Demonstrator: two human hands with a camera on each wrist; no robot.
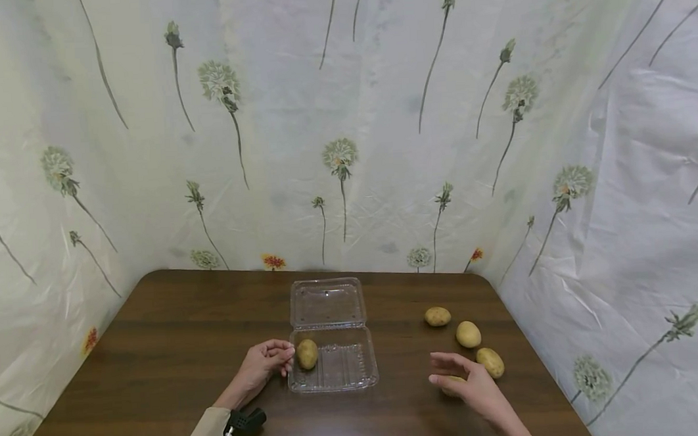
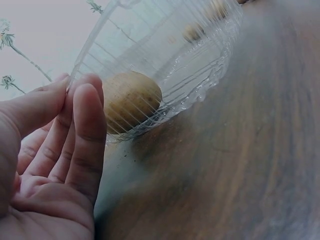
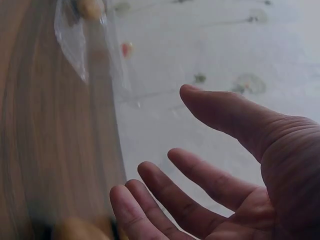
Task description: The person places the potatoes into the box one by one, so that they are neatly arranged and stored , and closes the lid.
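Note:
A clear plastic clamshell container (image 1: 356,362) lies on the table with its lid folded back. One potato (image 1: 307,354) sits inside, at the left of its base. My left hand (image 1: 262,369) pinches the left rim between thumb and fingers; the left wrist view shows the potato (image 2: 131,102) behind the ribbed wall. On the right, my right hand (image 1: 475,388) hovers over another potato (image 1: 452,390), partly hiding it. Its fingers are spread and gently bent, with nothing between them and the thumb. In the right wrist view a blurred potato (image 3: 80,230) shows below the fingers.
Beyond my right hand, three more potatoes, the far one (image 1: 437,316), the middle one (image 1: 468,334) and the near one (image 1: 490,363), lie along the right side of the dark wooden table (image 1: 172,339). A flower-patterned curtain (image 1: 285,129) surrounds the table's back and sides.

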